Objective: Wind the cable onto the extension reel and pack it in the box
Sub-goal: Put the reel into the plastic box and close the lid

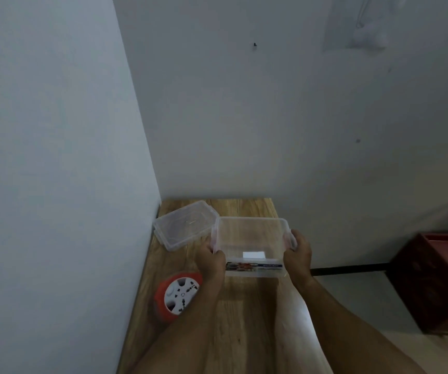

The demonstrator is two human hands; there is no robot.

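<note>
A clear plastic box (252, 233) with a printed label on its near side sits on the wooden table (244, 319), with nothing inside it. My left hand (212, 261) grips its left end and my right hand (298, 255) grips its right end. The orange and white extension reel (178, 295) lies flat on the table to the left of my left forearm, sockets facing up. No loose cable shows around it.
The box's clear lid (183, 225) lies at the table's far left corner, against the wall. White walls close in the left and far sides. A dark red cabinet (439, 282) stands on the floor to the right.
</note>
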